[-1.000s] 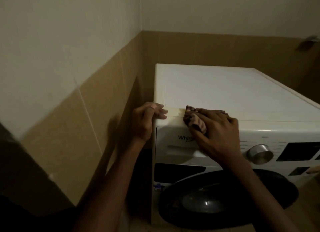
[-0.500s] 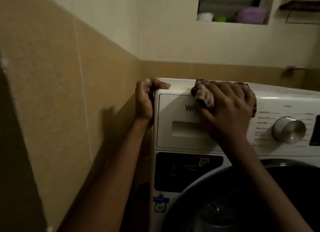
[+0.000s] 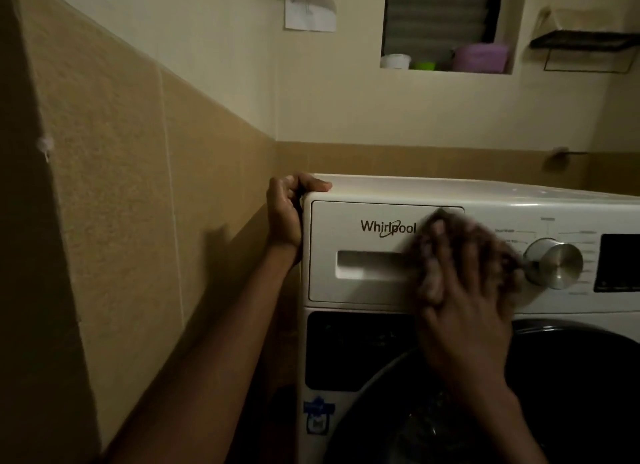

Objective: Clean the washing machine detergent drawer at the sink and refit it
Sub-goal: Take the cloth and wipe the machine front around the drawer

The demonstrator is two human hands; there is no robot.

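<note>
The white detergent drawer (image 3: 360, 255) sits flush in the top left of the washing machine (image 3: 519, 193) front, with a brand logo and a recessed handle slot. My left hand (image 3: 285, 214) grips the machine's top left corner, thumb on the top. My right hand (image 3: 464, 283) presses a dark checked cloth (image 3: 436, 224) flat against the drawer's right end, beside the dial; hand and cloth are motion-blurred.
A silver dial (image 3: 554, 262) and dark display (image 3: 620, 262) lie right of the drawer. The round dark door (image 3: 571, 377) is below. A tiled wall (image 3: 138, 221) stands close on the left. A wall niche (image 3: 446, 55) holds containers, with a dark rack (image 3: 585, 48) beside it.
My right hand with the cloth slid down from the machine's top front edge onto the drawer's right end. My view dropped lower and closer to the front panel. Left hand stays on the corner.
</note>
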